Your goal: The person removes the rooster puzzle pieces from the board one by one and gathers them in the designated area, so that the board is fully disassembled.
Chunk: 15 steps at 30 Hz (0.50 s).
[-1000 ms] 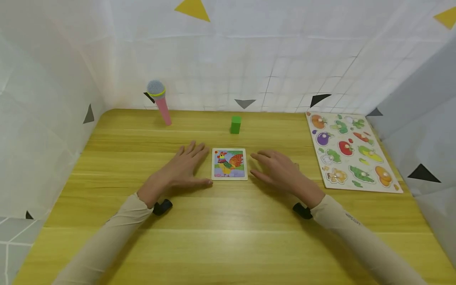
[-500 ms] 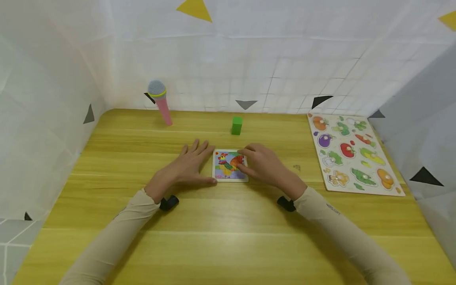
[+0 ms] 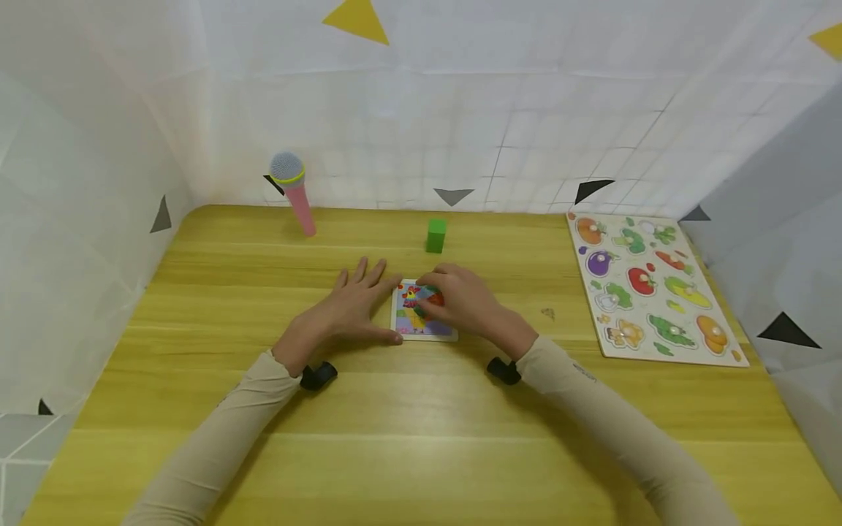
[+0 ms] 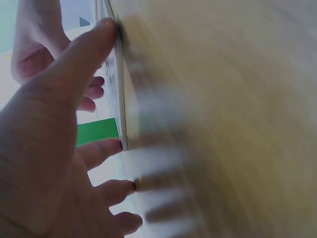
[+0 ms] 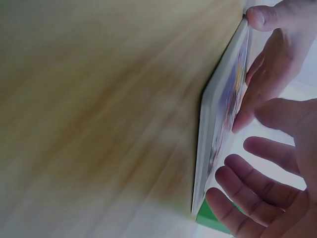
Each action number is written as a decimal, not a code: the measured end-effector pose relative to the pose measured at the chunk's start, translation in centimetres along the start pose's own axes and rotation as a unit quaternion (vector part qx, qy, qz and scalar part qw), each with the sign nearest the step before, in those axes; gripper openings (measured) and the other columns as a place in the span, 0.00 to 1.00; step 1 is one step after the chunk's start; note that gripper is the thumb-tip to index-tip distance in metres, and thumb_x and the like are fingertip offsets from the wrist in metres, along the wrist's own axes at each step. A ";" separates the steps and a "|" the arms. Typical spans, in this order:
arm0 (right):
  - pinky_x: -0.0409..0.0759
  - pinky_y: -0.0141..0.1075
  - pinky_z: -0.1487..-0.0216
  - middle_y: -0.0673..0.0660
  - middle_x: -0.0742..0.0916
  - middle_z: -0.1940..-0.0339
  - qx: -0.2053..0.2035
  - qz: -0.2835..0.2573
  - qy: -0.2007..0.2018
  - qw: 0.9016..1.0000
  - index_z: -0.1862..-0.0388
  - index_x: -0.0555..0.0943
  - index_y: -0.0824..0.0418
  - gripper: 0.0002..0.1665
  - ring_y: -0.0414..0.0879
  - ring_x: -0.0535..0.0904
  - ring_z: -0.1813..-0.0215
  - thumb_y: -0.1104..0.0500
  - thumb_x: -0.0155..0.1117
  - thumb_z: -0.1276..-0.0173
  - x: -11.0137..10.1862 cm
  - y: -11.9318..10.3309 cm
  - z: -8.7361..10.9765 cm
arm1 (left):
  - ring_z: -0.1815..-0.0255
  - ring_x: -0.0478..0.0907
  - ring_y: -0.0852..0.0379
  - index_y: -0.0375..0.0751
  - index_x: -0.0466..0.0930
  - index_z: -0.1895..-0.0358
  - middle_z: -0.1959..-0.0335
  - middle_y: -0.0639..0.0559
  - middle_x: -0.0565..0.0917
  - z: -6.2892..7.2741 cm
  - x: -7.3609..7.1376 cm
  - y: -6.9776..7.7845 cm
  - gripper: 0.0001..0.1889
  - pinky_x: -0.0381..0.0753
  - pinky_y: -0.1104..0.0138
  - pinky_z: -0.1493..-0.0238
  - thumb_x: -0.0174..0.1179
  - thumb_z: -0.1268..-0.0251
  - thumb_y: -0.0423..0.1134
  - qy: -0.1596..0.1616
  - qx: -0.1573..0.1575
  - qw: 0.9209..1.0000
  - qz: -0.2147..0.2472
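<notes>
A small square picture puzzle (image 3: 411,318) with a colourful rooster in a white frame lies flat on the table in the head view. My left hand (image 3: 338,313) is beside it, fingers spread. In the left wrist view its thumb and index finger are right at the puzzle's edge (image 4: 119,87), near two corners. Over the puzzle's right part hovers my right hand (image 3: 468,301), hiding much of the rooster's tail. The right wrist view shows the right-hand fingers (image 5: 252,191) loosely bent above the puzzle's face (image 5: 232,99), thumb apart from them, with nothing between.
Behind the puzzle stands a green block (image 3: 436,236). A pink toy microphone (image 3: 299,201) with a grey head is at the back left. On the right lies a vegetable peg board (image 3: 658,292). White sheeting (image 3: 408,131) hangs behind the wooden table (image 3: 414,416).
My right hand has moved left, from beside the puzzle to over it. The left hand has shifted slightly right, closer against the puzzle's left edge. The puzzle has stayed in place.
</notes>
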State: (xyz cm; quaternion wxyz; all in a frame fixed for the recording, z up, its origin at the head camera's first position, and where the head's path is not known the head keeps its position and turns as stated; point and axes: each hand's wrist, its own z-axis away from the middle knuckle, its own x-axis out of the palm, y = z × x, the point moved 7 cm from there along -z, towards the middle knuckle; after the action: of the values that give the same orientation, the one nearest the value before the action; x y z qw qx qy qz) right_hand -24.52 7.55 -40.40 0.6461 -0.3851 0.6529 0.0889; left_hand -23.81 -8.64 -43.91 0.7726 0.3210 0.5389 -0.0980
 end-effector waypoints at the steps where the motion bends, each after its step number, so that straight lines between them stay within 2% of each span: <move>1: 0.80 0.41 0.56 0.56 0.86 0.56 0.000 -0.001 -0.004 1.000 0.48 0.86 0.60 0.20 0.47 0.79 0.58 0.50 0.70 0.33 0.2 0.0 -0.3 | 0.21 0.26 0.34 0.52 0.47 0.18 0.18 0.40 0.38 0.0 0.0 -0.1 0.58 0.31 0.36 0.28 0.62 0.47 0.75 0.001 -0.003 1.000 0.001; 7: 0.79 0.42 0.57 0.55 0.86 0.61 0.000 0.001 -0.009 1.000 0.51 0.87 0.61 0.17 0.46 0.79 0.61 0.54 0.71 0.35 0.7 0.1 -2.1 | 0.21 0.26 0.37 0.57 0.46 0.18 0.18 0.45 0.38 -0.3 0.0 -0.5 0.57 0.29 0.36 0.29 0.61 0.47 0.76 0.011 -0.017 1.000 0.008; 15: 0.78 0.40 0.53 0.52 0.85 0.61 0.023 0.007 -0.045 0.999 0.54 0.86 0.59 0.18 0.46 0.79 0.58 0.49 0.73 0.36 1.6 0.3 -3.7 | 0.21 0.25 0.36 0.56 0.45 0.18 0.17 0.47 0.37 -0.6 -0.1 -0.9 0.57 0.28 0.33 0.30 0.60 0.47 0.76 -0.001 -0.030 0.999 0.011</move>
State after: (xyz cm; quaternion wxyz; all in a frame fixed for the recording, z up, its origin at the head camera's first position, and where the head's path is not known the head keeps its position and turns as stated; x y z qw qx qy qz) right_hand -27.38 4.87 -41.46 0.6827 -0.3616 0.6278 0.0952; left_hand -24.74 -9.05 -44.30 0.7834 0.3034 0.5374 -0.0737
